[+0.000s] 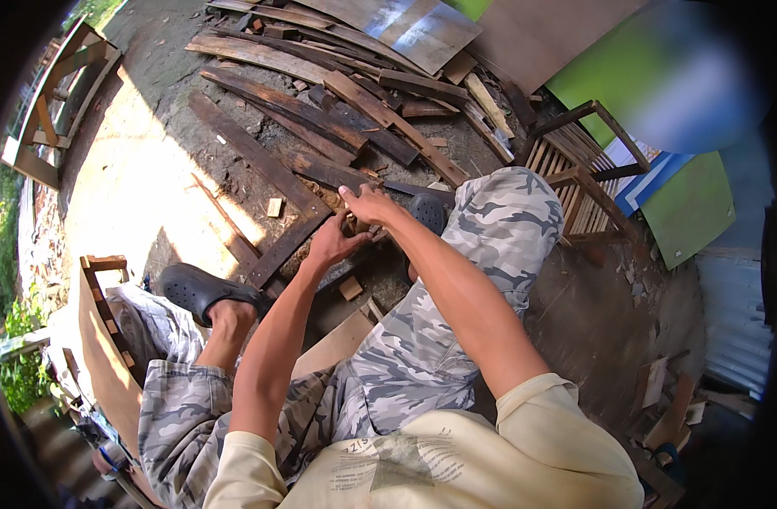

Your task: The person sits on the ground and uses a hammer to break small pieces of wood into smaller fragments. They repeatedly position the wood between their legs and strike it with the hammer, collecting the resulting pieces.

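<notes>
My left hand is curled, with its thumb and fingers around a small brownish piece that is mostly hidden. Close against it, my right hand is bent over the same spot, its thumb pointing up and away from the fingers. What the right fingers hold is covered. Under and beside the hands lies an L-shaped wooden frame, with a long dark board meeting a shorter crosspiece. Another brown board ends just beyond my right hand. A narrow dark strip lies to the right of it.
A heap of old planks spreads ahead. A slatted wooden chair lies at right, near a green panel. Small wood blocks dot the ground. My dark clog is at left; a wooden frame stands far left.
</notes>
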### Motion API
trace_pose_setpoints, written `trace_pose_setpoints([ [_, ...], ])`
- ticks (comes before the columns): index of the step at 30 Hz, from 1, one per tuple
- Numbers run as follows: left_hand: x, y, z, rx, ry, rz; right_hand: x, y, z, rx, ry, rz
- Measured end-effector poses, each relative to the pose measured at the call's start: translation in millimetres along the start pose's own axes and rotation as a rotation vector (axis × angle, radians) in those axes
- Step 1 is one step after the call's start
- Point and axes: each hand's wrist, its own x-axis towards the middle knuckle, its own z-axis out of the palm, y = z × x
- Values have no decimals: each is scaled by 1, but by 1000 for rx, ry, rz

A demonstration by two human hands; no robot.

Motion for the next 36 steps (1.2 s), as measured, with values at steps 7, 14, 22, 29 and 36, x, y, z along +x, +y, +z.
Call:
trace_pose_setpoints([
  [7,10,31,20,52,-61,-184,-8,24,3,202,0,-80],
  [14,15,19,19,229,-149,-5,-15,32,10,343,-63,-219],
  [22,10,23,13,107,-205,200,2,85,-69,979,400,-163],
  [29,-13,-10,-12,-141,-155,100,-22,-18,59,997,51,-540],
  [36,-15,-8,2,-160,-97,135,6,44,-45,1203,397,-460],
])
